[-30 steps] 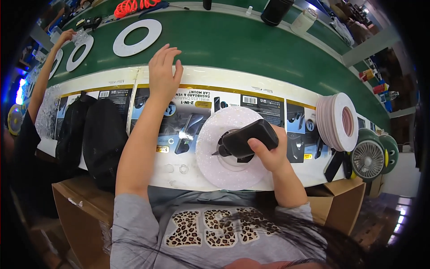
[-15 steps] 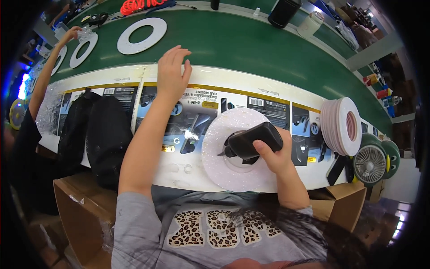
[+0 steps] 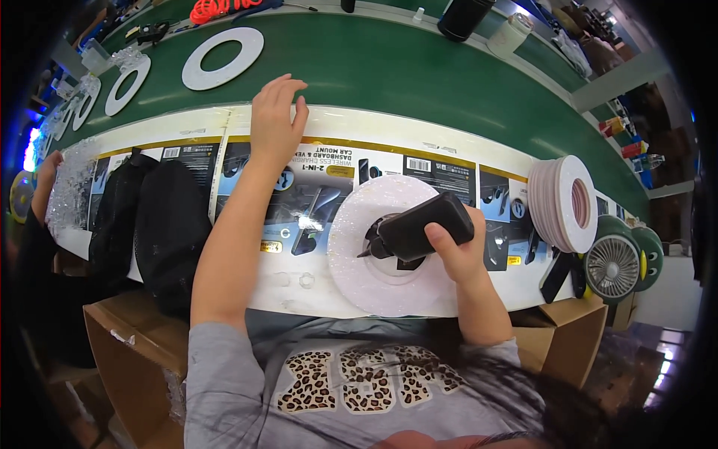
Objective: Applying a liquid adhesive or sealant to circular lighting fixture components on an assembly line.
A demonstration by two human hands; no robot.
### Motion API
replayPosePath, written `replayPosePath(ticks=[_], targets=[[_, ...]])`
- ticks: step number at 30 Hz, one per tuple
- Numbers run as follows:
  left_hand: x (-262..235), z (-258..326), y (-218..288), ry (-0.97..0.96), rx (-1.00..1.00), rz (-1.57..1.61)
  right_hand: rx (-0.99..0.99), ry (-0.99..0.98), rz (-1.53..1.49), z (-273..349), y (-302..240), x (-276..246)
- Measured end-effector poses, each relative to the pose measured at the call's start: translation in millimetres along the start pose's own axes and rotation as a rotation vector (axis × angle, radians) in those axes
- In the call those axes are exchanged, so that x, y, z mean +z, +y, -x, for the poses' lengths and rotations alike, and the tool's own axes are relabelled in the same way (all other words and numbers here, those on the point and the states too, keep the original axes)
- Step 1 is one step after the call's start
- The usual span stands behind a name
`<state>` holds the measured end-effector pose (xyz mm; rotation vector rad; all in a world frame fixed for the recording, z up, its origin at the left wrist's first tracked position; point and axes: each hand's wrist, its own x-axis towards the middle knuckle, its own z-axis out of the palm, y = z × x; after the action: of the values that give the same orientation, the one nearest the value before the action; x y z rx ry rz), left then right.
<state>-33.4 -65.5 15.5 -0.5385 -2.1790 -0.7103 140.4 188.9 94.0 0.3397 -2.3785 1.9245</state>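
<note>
behind the black tool (image 3: pixel 422 226), the right hand (image 3: pixel 462 253) is partly hidden.

Open green surface (image 3: pixel 419 82), ring stack (image 3: pixel 544 203) rightward

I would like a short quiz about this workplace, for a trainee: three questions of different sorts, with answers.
1. Which hand holds the black tool?
2. True or false: the ring stack stands beside the fan.
3. What is under the black tool?
a) red coil
b) white disc
c) fan

Key:
1. The right hand.
2. True.
3. b
</note>
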Motion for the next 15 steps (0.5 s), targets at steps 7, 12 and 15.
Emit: replayPosePath(ticks=[7, 12, 15], targets=[[2.9, 1.6, -0.9, -0.005, 0.005, 0.0, 0.077, 0.042, -0.047, 0.7, -1.8, -3.8], [3.0, 1.3, -2.2, -0.001, 0.011, -0.007, 0.119, -0.105, -0.053, -1.2, -5.2, -7.7], [2.2, 1.6, -1.6, -0.021, 0.001, -0.012, 0.032, -0.153, -0.031, -2.3, 0.1, -9.5]])
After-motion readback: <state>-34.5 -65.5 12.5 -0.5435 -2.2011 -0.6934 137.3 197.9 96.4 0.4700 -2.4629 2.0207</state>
